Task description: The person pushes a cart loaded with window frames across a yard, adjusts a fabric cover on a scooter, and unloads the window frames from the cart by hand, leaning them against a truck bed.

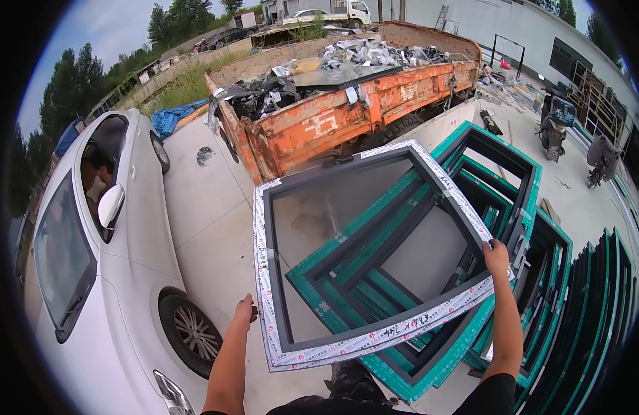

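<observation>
In front of me stands a glazed window frame (375, 340), dark grey with white printed protective film along its edges. A second film-covered edge shows under its lower side. My right hand (496, 257) is closed round its right edge. My left hand (245, 310) is just off the left edge, fingers loosely apart and nothing visible in them. Behind and below the glass lean several dark frames with green tape (401, 379), some seen through the pane. How the stacked frames rest on the ground is partly hidden.
A white car (136, 277) is parked close on my left. Ahead stands an orange truck bed (333, 131) heaped with scrap. More green-edged frames (596, 325) stand upright in a row at right. Beyond them are a scooter (556, 124) and a pale building (513, 31).
</observation>
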The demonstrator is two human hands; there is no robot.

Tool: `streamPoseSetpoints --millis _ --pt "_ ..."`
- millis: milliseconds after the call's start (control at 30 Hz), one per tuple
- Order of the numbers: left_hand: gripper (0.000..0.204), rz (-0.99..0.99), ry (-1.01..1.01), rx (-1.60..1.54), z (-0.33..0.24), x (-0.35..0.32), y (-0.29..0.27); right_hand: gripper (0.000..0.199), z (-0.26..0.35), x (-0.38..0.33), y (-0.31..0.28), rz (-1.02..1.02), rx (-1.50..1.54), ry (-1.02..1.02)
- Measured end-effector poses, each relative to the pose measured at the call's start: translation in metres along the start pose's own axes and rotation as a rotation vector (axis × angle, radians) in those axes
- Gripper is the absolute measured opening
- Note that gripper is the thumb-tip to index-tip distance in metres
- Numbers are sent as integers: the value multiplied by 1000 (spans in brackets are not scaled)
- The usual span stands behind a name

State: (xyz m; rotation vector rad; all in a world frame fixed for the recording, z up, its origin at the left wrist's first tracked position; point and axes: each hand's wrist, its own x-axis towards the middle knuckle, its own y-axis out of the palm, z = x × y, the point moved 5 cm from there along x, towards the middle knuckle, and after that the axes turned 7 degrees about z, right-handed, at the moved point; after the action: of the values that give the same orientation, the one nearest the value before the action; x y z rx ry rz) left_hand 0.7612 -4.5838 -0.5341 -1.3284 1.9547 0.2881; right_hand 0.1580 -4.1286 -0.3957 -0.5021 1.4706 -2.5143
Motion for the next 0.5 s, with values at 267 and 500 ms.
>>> streamPoseSetpoints --millis 267,500 --pt "66 128 -68 -335 -5 -18 25 82 -70 43 15 521 237 436" --pt "53 36 -70 -339 20 -3 5 88 -44 10 -20 555 262 559"
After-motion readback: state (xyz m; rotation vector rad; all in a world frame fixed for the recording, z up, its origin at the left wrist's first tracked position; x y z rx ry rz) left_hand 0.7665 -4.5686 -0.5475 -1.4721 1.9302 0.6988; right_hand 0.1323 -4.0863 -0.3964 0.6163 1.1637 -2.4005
